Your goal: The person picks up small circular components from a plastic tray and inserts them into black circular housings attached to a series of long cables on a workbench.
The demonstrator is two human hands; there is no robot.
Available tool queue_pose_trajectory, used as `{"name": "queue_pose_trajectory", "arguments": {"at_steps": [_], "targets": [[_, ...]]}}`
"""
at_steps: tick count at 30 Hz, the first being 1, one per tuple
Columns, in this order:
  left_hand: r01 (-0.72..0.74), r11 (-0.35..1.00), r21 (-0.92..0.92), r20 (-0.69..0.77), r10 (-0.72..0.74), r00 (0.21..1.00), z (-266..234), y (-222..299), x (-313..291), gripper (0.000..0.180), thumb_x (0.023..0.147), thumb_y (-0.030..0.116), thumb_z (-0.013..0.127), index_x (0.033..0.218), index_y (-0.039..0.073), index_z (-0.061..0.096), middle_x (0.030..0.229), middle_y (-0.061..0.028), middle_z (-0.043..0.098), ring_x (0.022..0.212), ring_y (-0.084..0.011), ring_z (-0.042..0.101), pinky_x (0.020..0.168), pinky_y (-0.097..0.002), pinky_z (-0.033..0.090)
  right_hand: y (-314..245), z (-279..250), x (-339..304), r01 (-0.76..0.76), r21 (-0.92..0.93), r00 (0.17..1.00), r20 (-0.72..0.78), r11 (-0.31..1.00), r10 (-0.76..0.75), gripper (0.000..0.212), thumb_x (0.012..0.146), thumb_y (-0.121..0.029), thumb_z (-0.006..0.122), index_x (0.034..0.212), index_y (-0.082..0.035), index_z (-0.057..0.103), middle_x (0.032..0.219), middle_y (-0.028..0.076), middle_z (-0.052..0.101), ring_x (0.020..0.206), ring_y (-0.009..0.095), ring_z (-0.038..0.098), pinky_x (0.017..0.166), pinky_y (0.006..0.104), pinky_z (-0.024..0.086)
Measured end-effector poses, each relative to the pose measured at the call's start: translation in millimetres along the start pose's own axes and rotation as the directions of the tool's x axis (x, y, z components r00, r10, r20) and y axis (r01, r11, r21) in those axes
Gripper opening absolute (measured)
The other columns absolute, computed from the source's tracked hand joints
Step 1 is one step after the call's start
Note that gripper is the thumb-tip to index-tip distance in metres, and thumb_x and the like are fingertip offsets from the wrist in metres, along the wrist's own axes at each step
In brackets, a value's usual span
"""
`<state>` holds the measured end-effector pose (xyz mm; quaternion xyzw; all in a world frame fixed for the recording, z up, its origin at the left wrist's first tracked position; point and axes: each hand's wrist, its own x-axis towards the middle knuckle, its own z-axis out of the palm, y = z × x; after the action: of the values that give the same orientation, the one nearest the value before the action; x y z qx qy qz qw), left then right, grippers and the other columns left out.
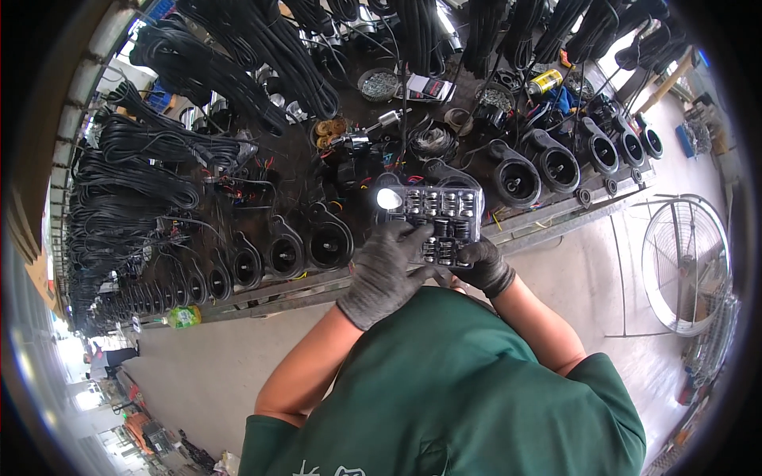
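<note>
Facing upward at frame centre, a clear tray (479, 209) of metal pieces (449, 204) is gripped by the right hand (486, 268), presumably for steadiness; the tray's lower left is covered by the left hand (382, 274), whose grip is unclear. Upper centre, small parts (379, 84) are held in a round dish (359, 86).

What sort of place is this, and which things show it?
Most likely a factory assembly workshop: there are many thick bundles of black cable, long rows of round black housings, and a large round wire-caged metal fan.
</note>
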<state>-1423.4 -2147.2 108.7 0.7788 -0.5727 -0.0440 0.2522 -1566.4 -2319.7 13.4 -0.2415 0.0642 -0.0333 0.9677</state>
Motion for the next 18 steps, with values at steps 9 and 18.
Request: {"name": "queue_pose_trajectory", "arguments": {"at_steps": [9,18], "targets": [[0.063,0.998,-0.025,0.110,-0.060,0.992,5,13,8,0.062,0.075,0.031,0.092,0.128,0.008,0.071,0.127,-0.0138,0.054,0.118,-0.0338,0.055,0.102,-0.0467,0.050,-8,14,-4,0.086,0.060,0.995,-0.056,0.995,-0.082,0.081,0.070,-0.024,0.080,0.139,0.009,0.052,0.111,0.022,0.071,0.068,0.028,0.072,0.048,0.0366,0.061],[0.212,0.967,-0.140,0.261,-0.171,0.950,6,7,31,0.056,0.072,0.026,0.095,0.120,0.007,0.072,0.122,-0.0128,0.056,0.116,-0.0303,0.058,0.104,-0.0442,0.052,-7,9,-9,0.108,-0.010,0.994,-0.011,0.994,-0.108,0.084,0.067,-0.018,0.081,0.142,0.005,0.052,0.114,0.018,0.070,0.074,0.024,0.066,0.060,0.0355,0.056]]}}
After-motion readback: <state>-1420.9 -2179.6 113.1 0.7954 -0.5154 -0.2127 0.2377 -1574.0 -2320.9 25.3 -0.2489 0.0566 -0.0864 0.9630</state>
